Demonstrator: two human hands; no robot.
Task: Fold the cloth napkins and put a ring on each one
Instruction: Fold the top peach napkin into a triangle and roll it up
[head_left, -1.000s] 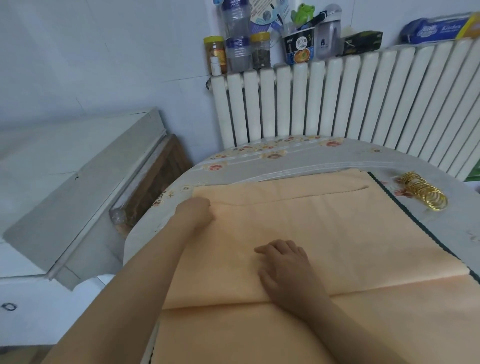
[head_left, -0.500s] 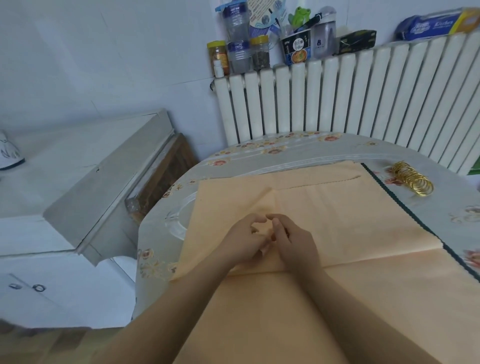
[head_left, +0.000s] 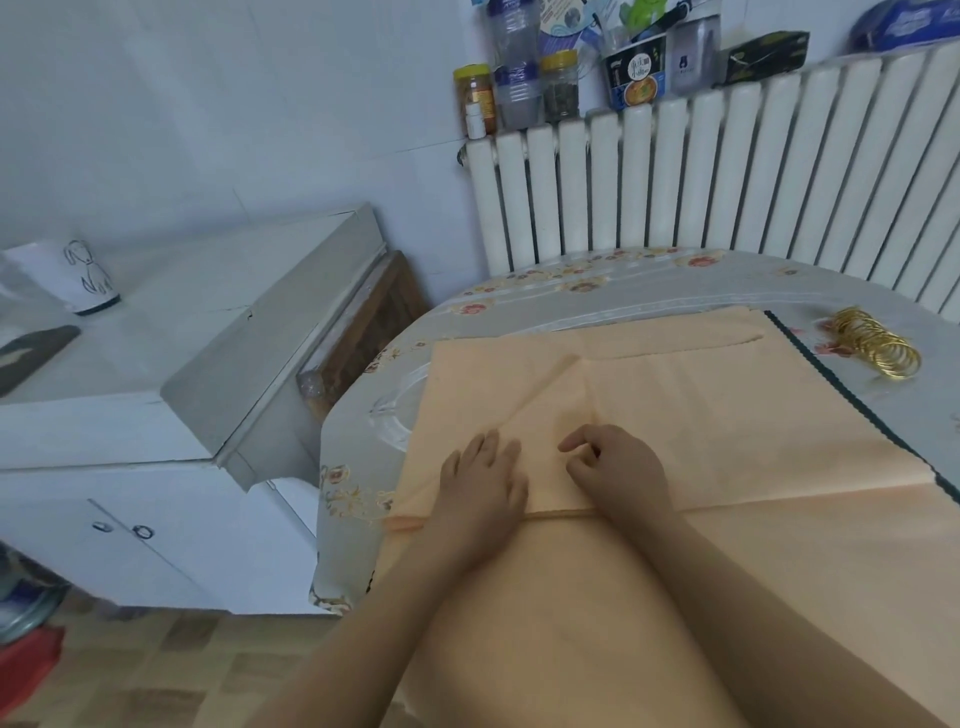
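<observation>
**Both hands settle a diagonal fold on the top napkin**

Both hands lie on the uppermost peach-coloured cloth napkin (head_left: 675, 415), near its front edge, on the round table with the grey flowered oilcloth (head_left: 649, 291). The left hand (head_left: 485, 480) is flat, its fingers straight and spread, pressing down the napkin's corner flap that is turned in along a diagonal crease. The right hand (head_left: 621, 467) rests just beside it with fingers loosely curled, their tips against the cloth; whether they pinch any fabric I cannot tell. Both forearms reach forward from the lower edge of the view, wrists low over more peach cloth that hangs toward the person.

Judging by its look, the napkin is light, soft and limp: it will slide on the layers beneath and will not hold a crease unless pressed. Best hold is a pinch at a corner or along a folded edge, with the other palm pinning the rest.

A cluster of thin gold metal rings (head_left: 878, 348) lies well apart at the table's right, untouched.
</observation>
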